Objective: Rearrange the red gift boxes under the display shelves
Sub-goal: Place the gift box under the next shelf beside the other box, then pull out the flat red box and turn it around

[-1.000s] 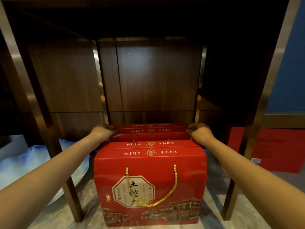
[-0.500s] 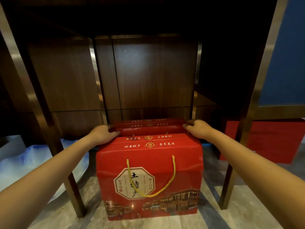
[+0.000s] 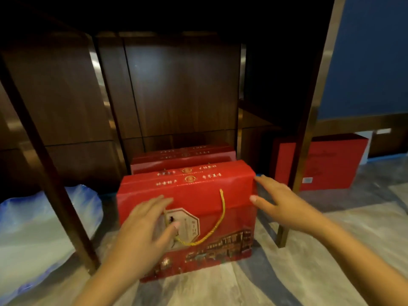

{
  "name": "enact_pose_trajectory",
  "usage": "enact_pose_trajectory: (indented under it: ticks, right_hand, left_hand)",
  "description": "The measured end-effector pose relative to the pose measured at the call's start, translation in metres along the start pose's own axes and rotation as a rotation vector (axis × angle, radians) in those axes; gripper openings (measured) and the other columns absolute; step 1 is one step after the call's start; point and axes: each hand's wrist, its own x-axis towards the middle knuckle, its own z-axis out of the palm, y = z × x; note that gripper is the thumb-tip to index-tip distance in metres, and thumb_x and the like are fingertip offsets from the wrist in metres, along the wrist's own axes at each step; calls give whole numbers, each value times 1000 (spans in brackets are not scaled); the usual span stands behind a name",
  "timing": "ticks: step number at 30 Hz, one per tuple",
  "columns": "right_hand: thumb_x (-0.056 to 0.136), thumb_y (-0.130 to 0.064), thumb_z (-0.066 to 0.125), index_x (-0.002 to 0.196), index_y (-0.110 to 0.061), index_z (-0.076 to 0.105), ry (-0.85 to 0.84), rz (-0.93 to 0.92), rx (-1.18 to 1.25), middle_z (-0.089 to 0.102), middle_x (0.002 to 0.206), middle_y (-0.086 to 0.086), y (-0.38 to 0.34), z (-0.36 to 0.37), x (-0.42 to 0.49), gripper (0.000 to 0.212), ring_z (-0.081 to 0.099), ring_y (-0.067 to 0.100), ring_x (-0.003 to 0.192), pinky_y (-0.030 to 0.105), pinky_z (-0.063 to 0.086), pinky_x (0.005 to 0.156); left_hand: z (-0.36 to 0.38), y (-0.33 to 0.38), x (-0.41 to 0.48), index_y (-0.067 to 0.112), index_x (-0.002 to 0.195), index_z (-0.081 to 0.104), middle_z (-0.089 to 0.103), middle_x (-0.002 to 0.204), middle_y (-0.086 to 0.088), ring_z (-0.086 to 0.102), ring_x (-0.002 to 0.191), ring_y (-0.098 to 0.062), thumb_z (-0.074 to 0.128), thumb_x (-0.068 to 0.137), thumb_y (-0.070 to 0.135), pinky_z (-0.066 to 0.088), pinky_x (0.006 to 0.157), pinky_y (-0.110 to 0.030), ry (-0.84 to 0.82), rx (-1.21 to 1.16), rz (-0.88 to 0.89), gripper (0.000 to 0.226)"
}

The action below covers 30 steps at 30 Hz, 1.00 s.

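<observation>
A red gift box (image 3: 234, 195) with a gold rope handle and an octagonal label stands upright on the floor between the shelf legs. Behind it a second red gift box (image 3: 183, 159) stands nearer the wood back panel. My left hand (image 3: 143, 235) is spread in front of the front box's face, over the label, fingers apart. My right hand (image 3: 278, 204) is open at the box's upper right corner, its fingertips touching or nearly touching that edge. Neither hand grips anything.
Dark shelf legs stand at left (image 3: 50, 180) and right (image 3: 309, 138) of the boxes. A flat red box (image 3: 331, 162) leans against the wall at right. Blue-white plastic wrap (image 3: 33, 228) lies at the left. The floor (image 3: 309, 272) is pale marble.
Both hands came back from the rear box's sides to the front box. The left hand now covers its face, the right is at its right corner. The view shifted left.
</observation>
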Motion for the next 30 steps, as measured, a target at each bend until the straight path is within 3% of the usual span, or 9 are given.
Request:
enact_pose_trajectory:
  ticks: [5, 7, 10, 13, 15, 17, 20, 25, 30]
  right_hand:
    - [89, -46, 49, 148, -27, 20, -127, 120, 47, 23, 156, -6, 31, 44, -67, 68, 31, 17, 140, 34, 30, 113]
    - [86, -56, 45, 148, -28, 20, -271, 208, 43, 21, 157, -8, 45, 58, -89, 72, 21, 13, 144, 31, 22, 116]
    - [55, -80, 30, 146, -30, 24, -488, 314, 65, 20, 157, -8, 64, 69, -116, 104, 18, 15, 144, 32, 20, 117]
    - [39, -85, 24, 147, -27, 23, -593, 343, 46, 23, 156, -7, 85, 70, -137, 123, 21, 19, 142, 34, 22, 116]
    - [39, -89, 25, 147, -25, 25, -612, 390, 25, 28, 154, -4, 103, 68, -143, 126, 26, 22, 140, 36, 26, 115]
    - [61, -83, 37, 144, -21, 32, -625, 419, -13, 35, 151, 2, 117, 62, -143, 104, 35, 23, 136, 37, 31, 113]
    - [92, -44, 46, 137, -14, 44, -630, 420, -98, 46, 143, 7, 143, 44, -130, 55, 46, 26, 128, 38, 37, 108]
    - [92, -38, 49, 135, -12, 49, -683, 451, -230, 49, 143, 7, 195, -1, -84, 50, 48, 27, 127, 37, 39, 106]
    - [97, -29, 43, 137, -9, 46, -752, 539, -328, 44, 145, 11, 245, -44, -33, 45, 46, 32, 129, 43, 43, 105]
  left_hand:
    - [72, 17, -44, 37, 131, 47, 36, 130, 26, 33, 133, -2, 40, 74, 63, 22, 103, -12, -244, -195, 32, 63]
    - [102, 21, -56, 37, 133, 43, 39, 137, 22, 37, 123, 7, 49, 85, 50, 21, 91, 4, -425, -227, 5, 50]
    - [137, 28, -69, 31, 133, 46, 46, 139, 12, 41, 97, 23, 54, 88, 39, 24, 76, 14, -650, -279, -7, 46]
    - [161, 40, -73, 33, 131, 49, 51, 135, 17, 49, 118, 7, 53, 83, 45, 34, 102, -7, -795, -250, 30, 49]
    - [176, 50, -67, 35, 128, 52, 56, 132, 17, 51, 119, 1, 51, 76, 52, 40, 106, -23, -875, -208, 52, 54]
    - [187, 66, -55, 33, 127, 53, 57, 130, 14, 54, 116, -3, 51, 77, 50, 43, 102, -23, -942, -166, 93, 52]
    - [201, 99, -27, 27, 124, 56, 60, 126, 8, 56, 105, -7, 51, 83, 43, 42, 87, -21, -1013, -90, 211, 44]
    - [240, 158, 31, 21, 137, 43, 54, 138, -2, 52, 123, -22, 48, 88, 42, 41, 100, -32, -1050, 154, 273, 53]
    - [266, 222, 82, 20, 141, 38, 47, 144, -6, 49, 126, -26, 47, 90, 39, 41, 103, -34, -1048, 271, 242, 55]
